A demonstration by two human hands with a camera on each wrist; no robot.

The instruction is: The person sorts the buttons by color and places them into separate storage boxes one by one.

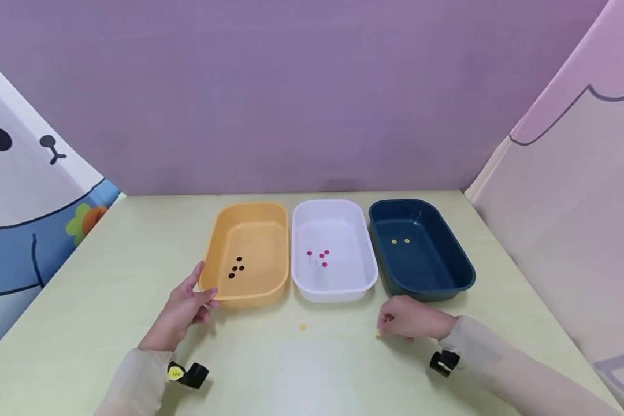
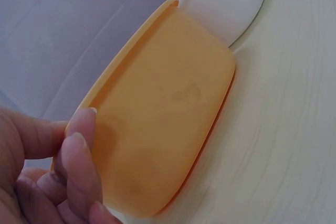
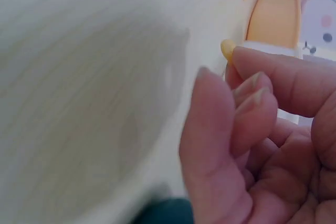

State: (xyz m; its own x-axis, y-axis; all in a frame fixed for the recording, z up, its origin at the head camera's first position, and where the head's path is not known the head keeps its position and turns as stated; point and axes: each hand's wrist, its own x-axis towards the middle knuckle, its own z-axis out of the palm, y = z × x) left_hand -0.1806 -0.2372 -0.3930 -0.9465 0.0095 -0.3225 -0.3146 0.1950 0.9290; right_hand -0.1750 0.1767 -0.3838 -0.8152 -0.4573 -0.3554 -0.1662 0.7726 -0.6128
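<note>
At the near left corner of the orange tray (image 1: 281, 289), my left hand (image 1: 182, 309) grips the rim between thumb and fingers; the left wrist view shows the fingers against the tray's outer wall (image 2: 163, 98). My right hand (image 1: 413, 318) is low over the table, in front of the navy tray (image 1: 449, 289). It pinches a small yellow button (image 3: 227, 50) at thumb and fingertip. A second yellow button (image 1: 303, 327) lies on the table between the hands. Several black buttons (image 1: 235, 268) lie in the orange tray, and two yellow buttons (image 1: 407, 241) in the navy one.
Between the orange and navy trays stands a white tray (image 1: 338, 296) with several pink buttons (image 1: 322, 256) in it. All three stand side by side on the pale table (image 1: 301, 375). A purple backdrop (image 1: 312, 104) rises behind, with printed cloth at both sides.
</note>
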